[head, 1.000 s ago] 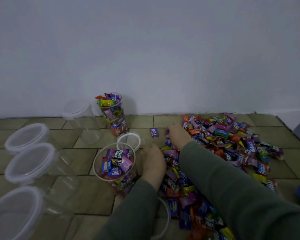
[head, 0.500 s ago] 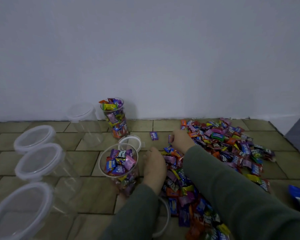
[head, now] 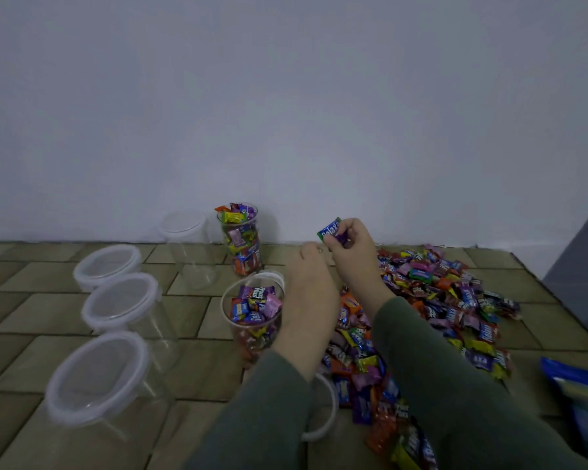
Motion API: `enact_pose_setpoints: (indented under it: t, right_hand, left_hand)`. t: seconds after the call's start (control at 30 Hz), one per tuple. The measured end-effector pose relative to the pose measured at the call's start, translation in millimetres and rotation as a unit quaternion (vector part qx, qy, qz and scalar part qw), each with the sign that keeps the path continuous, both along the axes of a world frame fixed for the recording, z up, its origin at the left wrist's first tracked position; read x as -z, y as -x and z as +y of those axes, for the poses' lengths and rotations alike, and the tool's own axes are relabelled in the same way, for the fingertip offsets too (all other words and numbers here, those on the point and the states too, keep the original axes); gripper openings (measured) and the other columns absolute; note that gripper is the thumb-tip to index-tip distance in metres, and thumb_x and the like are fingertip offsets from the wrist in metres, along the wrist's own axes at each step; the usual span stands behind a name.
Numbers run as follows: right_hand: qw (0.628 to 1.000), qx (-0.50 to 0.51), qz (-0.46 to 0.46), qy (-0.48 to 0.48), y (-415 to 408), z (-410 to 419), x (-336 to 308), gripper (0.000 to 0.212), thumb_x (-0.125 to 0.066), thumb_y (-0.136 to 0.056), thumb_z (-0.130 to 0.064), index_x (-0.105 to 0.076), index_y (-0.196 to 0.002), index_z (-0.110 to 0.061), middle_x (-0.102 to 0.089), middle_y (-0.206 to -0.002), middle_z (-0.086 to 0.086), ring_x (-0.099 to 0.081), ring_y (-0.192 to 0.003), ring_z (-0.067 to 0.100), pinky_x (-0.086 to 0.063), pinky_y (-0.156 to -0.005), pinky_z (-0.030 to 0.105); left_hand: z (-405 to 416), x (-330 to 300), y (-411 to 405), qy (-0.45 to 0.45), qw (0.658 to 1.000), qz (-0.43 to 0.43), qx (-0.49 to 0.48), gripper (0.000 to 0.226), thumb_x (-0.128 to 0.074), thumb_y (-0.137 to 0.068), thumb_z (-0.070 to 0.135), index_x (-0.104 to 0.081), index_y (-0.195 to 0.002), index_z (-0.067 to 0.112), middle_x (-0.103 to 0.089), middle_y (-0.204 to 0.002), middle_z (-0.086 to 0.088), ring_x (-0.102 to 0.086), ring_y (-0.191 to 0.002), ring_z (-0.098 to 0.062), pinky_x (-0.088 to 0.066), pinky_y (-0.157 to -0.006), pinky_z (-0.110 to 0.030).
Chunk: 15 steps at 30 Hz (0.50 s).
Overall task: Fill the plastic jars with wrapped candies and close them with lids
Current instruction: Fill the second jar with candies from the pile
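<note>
Above the near edge of the candy heap (head: pixel 438 310), by the wall: right hand (head: pixel 352 252), raised, fingers curled, pinching a few wrapped candies; the foremost, a green-and-blue candy (head: pixel 329 229), sticks out to the left of the fingertips. Green sleeve (head: pixel 455 385) runs back from the wrist.

Just beside it, lower and to the left: left hand (head: pixel 308 293), back uppermost, fingers reaching forward over the floor; whether they hold anything cannot be told from here. Its fingertips lie close under the right hand.

At the left hand's side, touching or nearly so: open jar (head: pixel 253 320), upright, filled with mixed candies almost to the rim. A loose lid (head: pixel 269 278) lies on the floor behind it, partly hidden by the jar.

Farther back, near the wall: full jar (head: pixel 241 239), upright, uncapped, candies heaped above the rim. Left of it, an empty lidded jar (head: pixel 187 245).

Along the left: three more lidded jars, empty, in a row from far (head: pixel 107 264) through middle (head: pixel 121 301) to near (head: pixel 97 376).

Under the left forearm: second loose lid (head: pixel 323 412), partly covered by sleeve.

To the right of both arms: the heap, spread wide across the tiled floor (head: pixel 31 320), many colours, reaching toward the viewer.

Far right edge: blue-and-white bag (head: pixel 577 398), cut off by the frame.
</note>
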State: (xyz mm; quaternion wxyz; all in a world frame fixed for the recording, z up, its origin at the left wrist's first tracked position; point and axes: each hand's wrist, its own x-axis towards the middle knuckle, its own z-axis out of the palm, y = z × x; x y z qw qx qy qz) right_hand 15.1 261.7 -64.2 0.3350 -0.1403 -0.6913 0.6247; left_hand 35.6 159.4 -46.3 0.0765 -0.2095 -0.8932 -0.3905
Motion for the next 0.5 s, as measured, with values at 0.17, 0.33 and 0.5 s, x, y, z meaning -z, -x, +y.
enact_pose_setpoints:
  t: [0.17, 0.33, 0.5]
  right_hand:
    - [0.991, -0.078, 0.013, 0.110, -2.7, -50.3, -17.9, 0.037, -0.059, -0.093, -0.005, -0.049, -0.119, -0.028, -0.063, -0.099, 0.005, -0.056, -0.076, 0.012, -0.049, -0.063, 0.018]
    - [0.980, -0.031, 0.051, 0.188, 1.8, -88.7, -19.8, 0.017, -0.055, -0.094, -0.003, -0.055, -0.108, -0.013, -0.058, -0.086, -0.002, -0.051, -0.071, 0.006, -0.044, -0.065, 0.021]
    - [0.977, -0.012, 0.062, 0.203, -2.5, -110.1, -16.7, 0.015, -0.053, -0.096, -0.005, -0.055, -0.110, -0.009, -0.057, -0.082, -0.003, -0.052, -0.066, 0.003, -0.045, -0.058, 0.014]
  left_hand:
    - [-47.3, -16.1, 15.5, -0.105, 0.993, 0.044, 0.008, 0.025, -0.048, -0.099, 0.011, -0.052, -0.123, 0.009, -0.052, -0.119, -0.006, -0.048, -0.106, -0.018, -0.032, -0.079, -0.019]
    - [-95.4, -1.4, 31.1, -0.192, 0.980, 0.030, 0.045, 0.019, -0.051, -0.098, 0.015, -0.053, -0.113, 0.027, -0.062, -0.113, 0.000, -0.060, -0.099, -0.015, -0.045, -0.080, -0.023]
    - [-115.1, 21.7, 34.7, -0.239, 0.969, -0.013, 0.068, 0.024, -0.055, -0.097, 0.017, -0.057, -0.111, 0.035, -0.067, -0.092, 0.000, -0.058, -0.066, -0.012, -0.050, -0.062, -0.037]
